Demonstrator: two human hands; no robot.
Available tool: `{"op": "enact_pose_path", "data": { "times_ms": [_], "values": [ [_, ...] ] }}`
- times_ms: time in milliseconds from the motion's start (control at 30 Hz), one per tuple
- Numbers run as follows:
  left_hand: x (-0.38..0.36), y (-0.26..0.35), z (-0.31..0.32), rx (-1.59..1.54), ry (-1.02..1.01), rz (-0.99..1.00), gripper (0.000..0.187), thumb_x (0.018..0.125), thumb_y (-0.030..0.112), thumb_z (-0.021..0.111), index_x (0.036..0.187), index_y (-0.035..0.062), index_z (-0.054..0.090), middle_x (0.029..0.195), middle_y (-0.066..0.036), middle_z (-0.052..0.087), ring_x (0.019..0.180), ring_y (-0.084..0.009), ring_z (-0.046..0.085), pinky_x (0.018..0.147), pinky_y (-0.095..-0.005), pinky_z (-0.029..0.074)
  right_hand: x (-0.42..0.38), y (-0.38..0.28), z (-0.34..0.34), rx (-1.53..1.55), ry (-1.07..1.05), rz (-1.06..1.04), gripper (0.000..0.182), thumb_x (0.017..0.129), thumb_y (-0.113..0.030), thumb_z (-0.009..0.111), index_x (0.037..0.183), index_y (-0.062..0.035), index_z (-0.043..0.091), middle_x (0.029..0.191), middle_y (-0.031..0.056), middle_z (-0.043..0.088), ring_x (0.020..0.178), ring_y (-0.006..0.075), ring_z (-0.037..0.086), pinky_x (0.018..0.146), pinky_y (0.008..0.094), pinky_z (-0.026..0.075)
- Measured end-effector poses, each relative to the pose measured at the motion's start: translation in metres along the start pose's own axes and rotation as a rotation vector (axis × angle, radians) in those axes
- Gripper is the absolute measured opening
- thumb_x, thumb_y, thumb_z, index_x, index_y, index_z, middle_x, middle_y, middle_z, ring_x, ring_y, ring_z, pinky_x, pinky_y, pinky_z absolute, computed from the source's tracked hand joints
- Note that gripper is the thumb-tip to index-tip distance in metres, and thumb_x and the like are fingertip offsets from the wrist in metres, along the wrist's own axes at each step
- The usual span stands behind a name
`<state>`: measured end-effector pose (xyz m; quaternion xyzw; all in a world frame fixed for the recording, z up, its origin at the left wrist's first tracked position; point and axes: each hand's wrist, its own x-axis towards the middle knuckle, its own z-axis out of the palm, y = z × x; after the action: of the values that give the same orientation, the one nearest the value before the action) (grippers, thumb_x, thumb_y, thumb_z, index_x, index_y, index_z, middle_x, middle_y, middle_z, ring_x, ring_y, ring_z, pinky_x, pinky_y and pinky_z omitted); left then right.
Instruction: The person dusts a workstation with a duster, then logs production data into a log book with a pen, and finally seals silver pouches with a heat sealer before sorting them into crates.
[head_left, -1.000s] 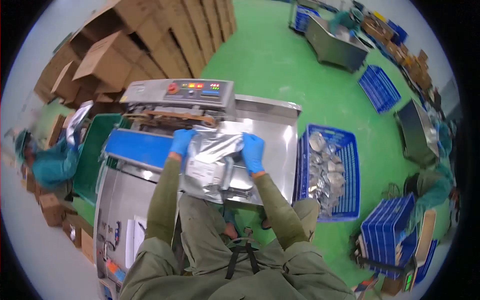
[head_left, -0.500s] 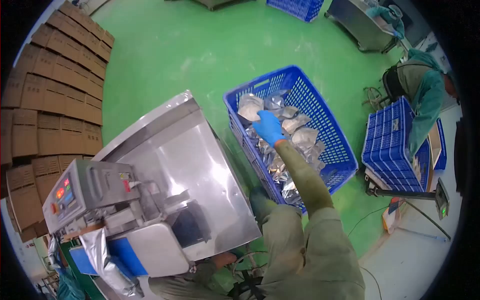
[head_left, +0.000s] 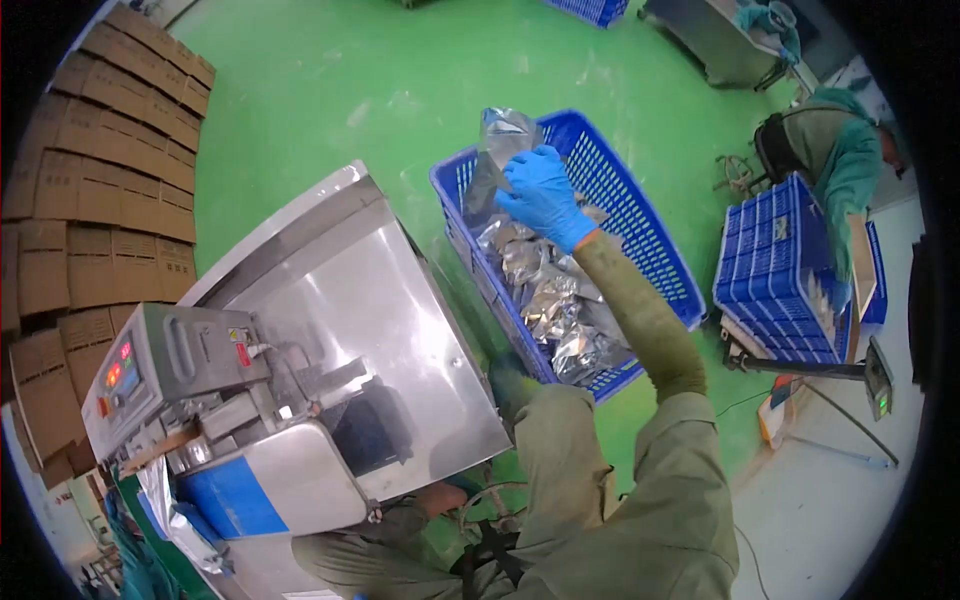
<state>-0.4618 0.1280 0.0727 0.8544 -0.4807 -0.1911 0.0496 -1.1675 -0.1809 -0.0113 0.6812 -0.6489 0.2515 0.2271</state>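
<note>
My right hand (head_left: 545,198), in a blue glove, grips a silver foil pouch (head_left: 508,135) by its near side. The pouch is held up over the far left corner of a blue plastic basket (head_left: 640,235). Beneath it, several more crumpled foil pouches (head_left: 560,305) lie heaped in the basket. No part of my left hand can be made out. At the lower left, another foil pouch (head_left: 165,510) hangs by the end of the machine's blue and white plate (head_left: 300,475).
A machine with a lit panel (head_left: 165,360) stands on a steel tray table (head_left: 330,280) at left. Stacked cartons (head_left: 110,200) line the left wall. At right, a co-worker (head_left: 840,150) leans over a blue crate (head_left: 770,270) on a scale.
My right hand has closed on a foil pouch and raised it from the heap toward the basket's far left rim. The foil pouch by the machine has shifted left and down.
</note>
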Motion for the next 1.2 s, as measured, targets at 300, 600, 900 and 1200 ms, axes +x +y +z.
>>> {"op": "enact_pose_path", "data": {
  "times_ms": [300, 600, 900, 1200],
  "values": [
    [0.009, 0.324, 0.018, -0.581, -0.083, 1.176, 0.108, 0.060, 0.025, 0.091, 0.147, -0.0009, 0.033, 0.145, -0.021, 0.041, 0.135, -0.0376, 0.039, 0.113, -0.0455, 0.033, 0.172, -0.195, -0.283, 0.106, -0.011, -0.566, 0.023, 0.071, -0.029, 0.066, 0.057, -0.0108, 0.059, 0.056, 0.0083, 0.054, 0.058, 0.0264, 0.059, 0.053, 0.0407, 0.047],
    [0.102, 0.266, -0.083, -0.842, -0.466, 1.136, 0.086, 0.067, 0.026, 0.092, 0.136, -0.0003, 0.047, 0.128, -0.015, 0.059, 0.118, -0.0235, 0.056, 0.099, -0.0379, 0.047, 0.150, -0.391, -0.361, 0.586, 0.093, -0.901, 0.020, 0.079, -0.029, 0.070, 0.075, -0.0101, 0.063, 0.078, 0.0098, 0.063, 0.073, 0.0290, 0.064, 0.062, 0.0407, 0.051],
    [0.130, 0.227, -0.073, -0.779, -0.456, 1.021, 0.064, 0.076, 0.024, 0.085, 0.128, 0.0006, 0.055, 0.119, -0.011, 0.065, 0.110, -0.0192, 0.060, 0.095, -0.0354, 0.050, 0.087, -0.372, -0.244, 1.010, -0.161, 0.237, 0.026, 0.085, -0.014, 0.067, 0.110, -0.0068, 0.061, 0.099, 0.0082, 0.068, 0.088, 0.0235, 0.066, 0.072, 0.0387, 0.051],
    [0.113, 0.245, -0.180, -0.220, 0.160, 1.526, 0.022, 0.086, 0.016, 0.065, 0.105, 0.0062, 0.059, 0.092, -0.014, 0.060, 0.087, -0.0355, 0.059, 0.075, -0.0417, 0.048, 0.085, -0.342, -0.230, 0.398, 0.040, -0.284, 0.015, 0.085, -0.015, 0.067, 0.096, -0.0067, 0.063, 0.091, 0.0139, 0.065, 0.074, 0.0344, 0.063, 0.061, 0.0404, 0.050]
  ]
}}
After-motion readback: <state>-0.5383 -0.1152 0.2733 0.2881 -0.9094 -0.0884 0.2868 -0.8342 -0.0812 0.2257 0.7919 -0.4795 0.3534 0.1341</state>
